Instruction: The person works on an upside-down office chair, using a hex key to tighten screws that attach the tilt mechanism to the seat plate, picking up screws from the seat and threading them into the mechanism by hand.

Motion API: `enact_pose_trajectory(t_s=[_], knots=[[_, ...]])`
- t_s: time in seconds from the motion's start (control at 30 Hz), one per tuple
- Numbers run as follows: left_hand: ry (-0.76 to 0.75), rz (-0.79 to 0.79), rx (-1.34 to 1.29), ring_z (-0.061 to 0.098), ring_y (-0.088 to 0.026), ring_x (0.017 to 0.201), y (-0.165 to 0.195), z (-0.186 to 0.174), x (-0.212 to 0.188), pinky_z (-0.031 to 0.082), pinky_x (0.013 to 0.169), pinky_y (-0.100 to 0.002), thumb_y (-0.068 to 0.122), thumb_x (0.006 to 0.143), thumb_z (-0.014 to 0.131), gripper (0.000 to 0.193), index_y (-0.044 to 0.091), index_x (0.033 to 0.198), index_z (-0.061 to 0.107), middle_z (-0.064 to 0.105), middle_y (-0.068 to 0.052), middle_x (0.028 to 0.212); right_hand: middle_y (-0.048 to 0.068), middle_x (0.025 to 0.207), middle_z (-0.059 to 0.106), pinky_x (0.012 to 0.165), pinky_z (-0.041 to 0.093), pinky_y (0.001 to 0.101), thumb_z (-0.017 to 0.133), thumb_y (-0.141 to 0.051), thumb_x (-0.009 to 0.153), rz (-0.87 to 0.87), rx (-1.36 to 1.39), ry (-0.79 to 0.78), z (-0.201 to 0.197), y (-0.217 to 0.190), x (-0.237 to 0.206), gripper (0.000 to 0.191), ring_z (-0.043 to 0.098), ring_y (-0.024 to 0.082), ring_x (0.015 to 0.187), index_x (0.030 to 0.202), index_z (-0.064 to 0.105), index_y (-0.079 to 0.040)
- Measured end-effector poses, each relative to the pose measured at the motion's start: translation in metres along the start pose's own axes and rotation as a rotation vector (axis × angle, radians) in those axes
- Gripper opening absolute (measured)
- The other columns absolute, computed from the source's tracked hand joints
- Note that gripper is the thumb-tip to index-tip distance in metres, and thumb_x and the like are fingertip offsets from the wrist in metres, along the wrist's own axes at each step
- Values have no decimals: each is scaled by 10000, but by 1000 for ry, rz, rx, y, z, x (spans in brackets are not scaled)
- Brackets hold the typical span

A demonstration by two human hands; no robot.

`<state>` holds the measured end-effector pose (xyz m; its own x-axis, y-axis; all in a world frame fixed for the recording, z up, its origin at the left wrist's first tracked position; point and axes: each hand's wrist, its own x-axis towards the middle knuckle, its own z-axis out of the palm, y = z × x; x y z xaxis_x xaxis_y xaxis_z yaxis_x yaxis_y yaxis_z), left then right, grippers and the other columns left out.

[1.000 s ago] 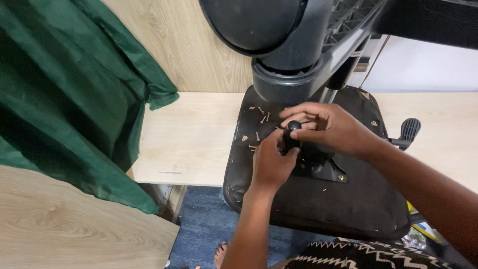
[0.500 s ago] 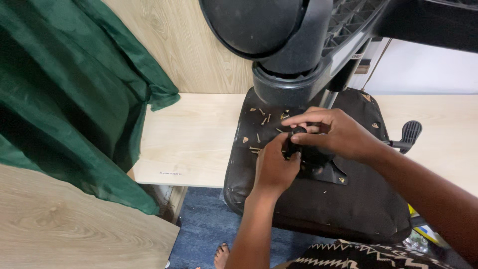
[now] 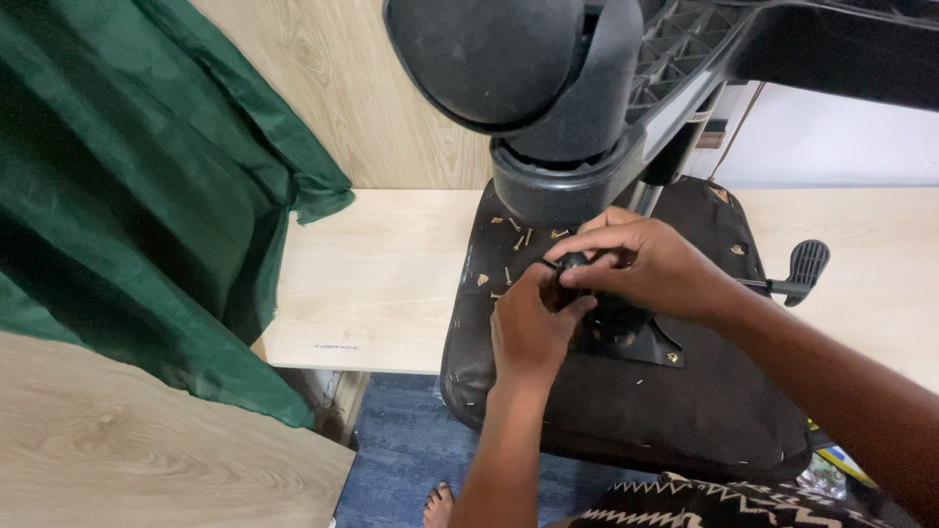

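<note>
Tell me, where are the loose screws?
The screws lie on the upturned seat, just left of both hands, below the caster.

caster wheel [image 3: 509,59] overhead, bench [image 3: 372,284] open leftward

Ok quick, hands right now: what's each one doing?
Left hand: closed, fingers pinching the small black knob on the upturned chair seat.
Right hand: closed over the same knob from above.
</note>
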<state>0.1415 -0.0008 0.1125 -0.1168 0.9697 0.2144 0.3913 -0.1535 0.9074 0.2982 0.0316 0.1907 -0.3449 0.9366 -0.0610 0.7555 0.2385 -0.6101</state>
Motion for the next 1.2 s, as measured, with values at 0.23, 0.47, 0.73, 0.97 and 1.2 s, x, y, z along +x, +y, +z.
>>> enact_pose_trajectory(t_s=[0.23,0.47,0.73,0.97,1.2], knots=[[-47,207,-26,749,-320,908,-18,-1,4,560,800,-421,119,858,738,229,52,1072,692,755,-131,928,17,1141,791,898,560,254,717,-279,890,-293,378,-68,-11,12,5,414,738,77,997,1287,695,-164],[-39,115,39,757,-292,893,-22,7,7,567,795,-406,198,827,790,270,55,1040,709,770,-122,943,180,1067,736,798,515,338,791,-267,938,-93,9,41,-8,18,6,400,662,195,910,1320,765,-153],[-134,40,66,768,-277,860,-28,11,5,571,775,-400,211,857,776,264,52,1060,723,778,-116,908,-2,992,787,765,552,256,744,-270,854,-221,251,-14,-10,17,5,390,700,90,841,1236,757,-196],[-177,-49,134,749,-290,887,-19,5,5,564,801,-407,225,822,796,376,55,1141,691,763,-158,932,28,984,760,747,527,267,743,-256,876,-212,169,49,-10,10,3,360,679,89,826,1222,782,-166],[-182,-33,45,749,-291,968,-21,4,5,554,873,-406,200,917,693,289,77,1177,709,772,-136,1053,-8,1018,814,670,509,256,731,-277,871,-31,227,-38,-6,2,1,389,691,100,742,1255,711,-215]])
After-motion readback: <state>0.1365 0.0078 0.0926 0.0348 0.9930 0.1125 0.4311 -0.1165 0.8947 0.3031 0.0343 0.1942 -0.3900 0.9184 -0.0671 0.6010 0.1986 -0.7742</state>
